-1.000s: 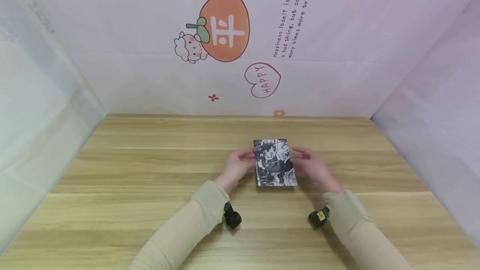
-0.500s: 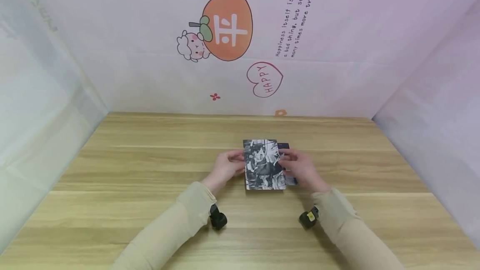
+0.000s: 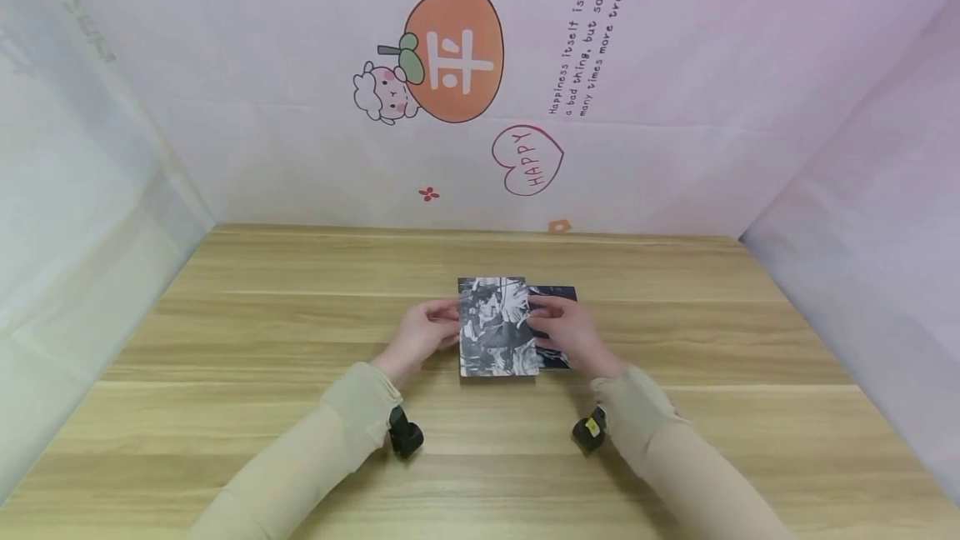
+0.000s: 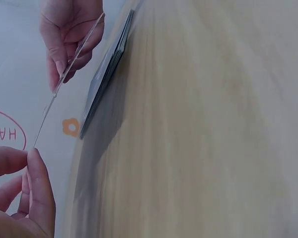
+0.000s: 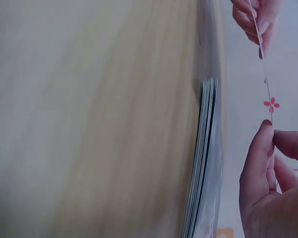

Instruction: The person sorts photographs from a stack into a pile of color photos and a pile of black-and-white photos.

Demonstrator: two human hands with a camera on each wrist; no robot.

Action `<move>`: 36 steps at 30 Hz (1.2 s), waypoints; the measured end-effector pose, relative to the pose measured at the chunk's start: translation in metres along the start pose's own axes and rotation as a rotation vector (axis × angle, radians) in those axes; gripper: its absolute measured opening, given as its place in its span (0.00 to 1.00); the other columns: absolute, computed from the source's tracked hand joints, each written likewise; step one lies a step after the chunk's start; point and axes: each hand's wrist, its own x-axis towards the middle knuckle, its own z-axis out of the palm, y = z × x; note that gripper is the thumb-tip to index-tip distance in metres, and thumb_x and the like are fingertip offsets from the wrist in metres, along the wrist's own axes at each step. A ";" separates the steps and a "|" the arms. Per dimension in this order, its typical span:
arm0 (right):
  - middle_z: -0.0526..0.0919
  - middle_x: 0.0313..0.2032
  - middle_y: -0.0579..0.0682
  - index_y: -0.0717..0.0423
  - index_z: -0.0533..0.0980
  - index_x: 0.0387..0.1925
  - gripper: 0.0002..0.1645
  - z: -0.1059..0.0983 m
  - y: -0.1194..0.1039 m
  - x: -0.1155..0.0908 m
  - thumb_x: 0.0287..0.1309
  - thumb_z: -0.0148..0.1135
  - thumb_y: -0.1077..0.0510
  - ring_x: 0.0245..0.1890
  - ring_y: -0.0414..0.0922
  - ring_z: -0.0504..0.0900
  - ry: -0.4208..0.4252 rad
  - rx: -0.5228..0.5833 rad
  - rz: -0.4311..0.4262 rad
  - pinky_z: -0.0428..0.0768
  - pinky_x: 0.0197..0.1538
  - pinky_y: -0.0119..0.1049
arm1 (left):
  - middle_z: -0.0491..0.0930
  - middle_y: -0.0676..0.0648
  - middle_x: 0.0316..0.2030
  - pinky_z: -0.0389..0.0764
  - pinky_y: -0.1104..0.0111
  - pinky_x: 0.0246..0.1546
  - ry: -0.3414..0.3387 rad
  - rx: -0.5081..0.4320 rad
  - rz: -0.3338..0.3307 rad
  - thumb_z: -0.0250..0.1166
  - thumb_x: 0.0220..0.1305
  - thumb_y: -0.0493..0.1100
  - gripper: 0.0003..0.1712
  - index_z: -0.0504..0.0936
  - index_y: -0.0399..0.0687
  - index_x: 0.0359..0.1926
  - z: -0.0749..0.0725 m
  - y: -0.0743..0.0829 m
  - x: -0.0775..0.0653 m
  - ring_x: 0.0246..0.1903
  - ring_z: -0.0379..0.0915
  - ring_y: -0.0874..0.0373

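A thin black-and-white picture card (image 3: 493, 336) is held up by both hands in the head view. My left hand (image 3: 422, 332) pinches its left edge between thumb and fingers, while my right hand (image 3: 572, 333) pinches the right edge. Below and to the right lies a stack of similar cards (image 3: 553, 292), its top one dark; the held card and my right hand partly cover it. The left wrist view shows the card edge-on, apart from the stack (image 4: 107, 74) on the table. Several layers of the stack (image 5: 202, 158) show in the right wrist view.
The wood-grain table (image 3: 300, 423) has a printed white backdrop (image 3: 285, 165) behind it and pale cloth walls on both sides. Black wrist cameras (image 3: 406, 437) hang under both sleeves.
Both hands have carried the picture card to the left. The stack, hidden beneath it at first, now shows at its right side.
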 end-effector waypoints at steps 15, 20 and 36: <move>0.75 0.40 0.53 0.58 0.70 0.62 0.27 0.033 -0.012 0.016 0.60 0.56 0.68 0.37 0.42 0.78 -0.052 0.003 0.035 0.84 0.41 0.33 | 0.77 0.38 0.44 0.83 0.72 0.38 0.033 0.085 -0.031 0.60 0.56 0.25 0.29 0.72 0.35 0.61 -0.037 0.002 0.003 0.30 0.74 0.63; 0.77 0.44 0.59 0.59 0.69 0.62 0.25 0.036 -0.012 0.020 0.62 0.53 0.68 0.43 0.47 0.79 -0.073 -0.007 0.058 0.84 0.43 0.35 | 0.76 0.38 0.44 0.83 0.74 0.37 0.016 0.062 -0.059 0.59 0.58 0.24 0.29 0.70 0.34 0.62 -0.042 0.000 0.008 0.30 0.74 0.64; 0.76 0.55 0.63 0.61 0.67 0.63 0.27 0.040 -0.017 0.027 0.61 0.54 0.69 0.42 0.51 0.83 -0.099 -0.086 0.111 0.85 0.38 0.34 | 0.76 0.38 0.42 0.84 0.71 0.38 -0.028 0.167 -0.061 0.56 0.61 0.25 0.26 0.70 0.31 0.61 -0.045 -0.001 0.015 0.35 0.76 0.60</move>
